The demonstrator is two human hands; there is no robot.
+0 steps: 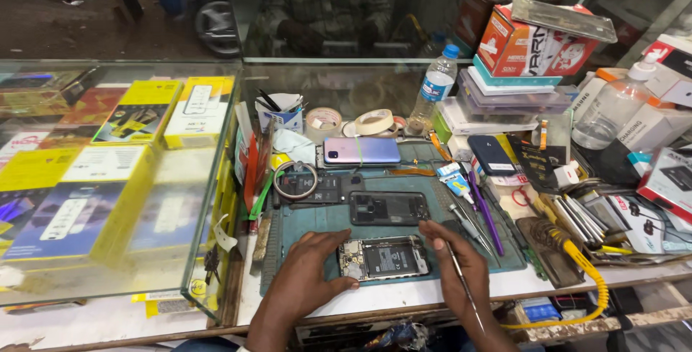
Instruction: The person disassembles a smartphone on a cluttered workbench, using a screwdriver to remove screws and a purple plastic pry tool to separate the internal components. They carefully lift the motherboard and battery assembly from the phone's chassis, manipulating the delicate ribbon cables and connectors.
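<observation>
Opened-up smartphone with its back cover off (384, 259) is lying flat near the front edge of the bench, on the teal rubber work mat (317, 221), with the battery and the board at its left end exposed. The left hand (311, 269) is spread flat beside it, fingers mostly open, fingertips touching the phone's left end to pin it down – not gripping anything. The right hand (455, 265) is curled loosely round a thin metal tool, probably tweezers or a fine driver (461, 283), held like a pen with the shaft running back along the wrist; its index finger rests at the phone's top right corner.

Just behind the phone on the mat sits the dark plastic back shell (389, 208), and further back a lilac phone (361, 150) lying face down. More drivers and a purple-handled tool (484, 211) lie at the right edge of the mat, tape rolls (374, 122) and a clear water bottle (435, 85) toward the back, and a yellow coiled cable (580, 265) by the front right corner.

My take on doing this bit well: keep that left hand planted so the phone can't skate on the mat, work the tool tip in low and shallow, and stay off the battery – I'd guess a slip there is the main risk.
</observation>
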